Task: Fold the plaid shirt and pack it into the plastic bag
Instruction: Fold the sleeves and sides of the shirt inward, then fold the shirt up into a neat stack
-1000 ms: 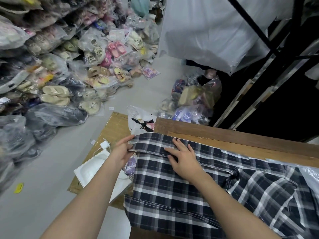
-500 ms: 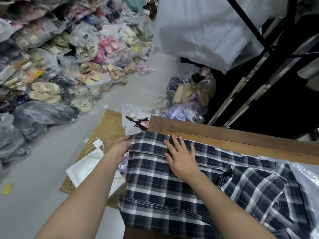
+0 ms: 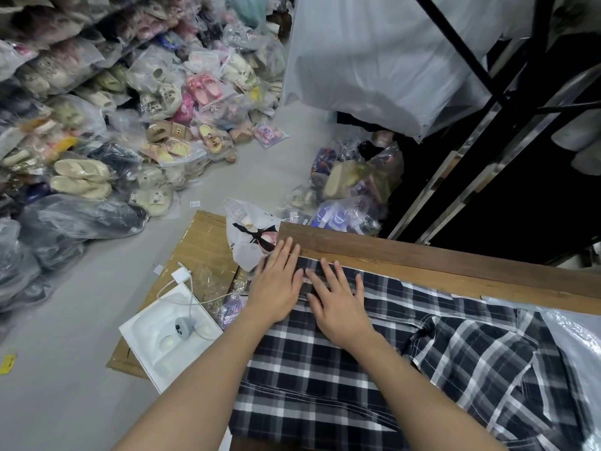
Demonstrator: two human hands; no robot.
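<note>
Head view: plaid shirt [image 3: 309, 379] lay on table [image 3: 422, 255], overhanging table's left edge. Left hand [image 3: 276, 288] and right hand [image 3: 341, 307] pressed flat near table's far rim, fingers straight, slightly spread. Risk: hands lift, overhang drags fold open. Plastic bag [image 3: 579, 336], apparently, at table's right end.

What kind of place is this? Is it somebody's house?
Probably a stockroom or packing room, not a house: bagged sandals are heaped on the floor, and a plaid shirt lies on a wooden table.
</note>
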